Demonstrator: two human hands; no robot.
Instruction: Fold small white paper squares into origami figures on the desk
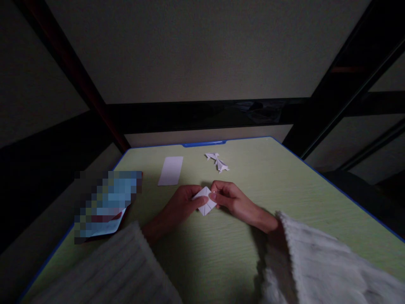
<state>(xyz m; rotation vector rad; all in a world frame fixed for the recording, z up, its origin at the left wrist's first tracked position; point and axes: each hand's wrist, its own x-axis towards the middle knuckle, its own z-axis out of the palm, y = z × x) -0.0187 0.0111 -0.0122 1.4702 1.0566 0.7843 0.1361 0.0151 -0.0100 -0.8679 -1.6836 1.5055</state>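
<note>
Directly before us, between our two hands and touching both, sits a small folded white paper [206, 207], turned like a diamond on the near side of the table [284, 190]. One corner points away from us and the opposite one back toward our body, while its side corners reach toward either hand. We make out no clear long axis; the fold lines on its upper face are the better guide, one of them running down to the near corner.

Our left hand [186, 200] pinches the left side, its thumb laid flat over the paper with the tip close to the middle. Our right hand [232, 198] pinches the right side by the upper edge, thumb on top and fingers curled in behind. Neither hand is nearer; the thumb tips nearly meet across the face. We cannot tell whether the paper's underside touches the tabletop.

Beyond the hands, a flat white sheet [171, 171] lies off to the left, and two folded paper figures [220, 162] lie close together, a little right of straight ahead.
</note>
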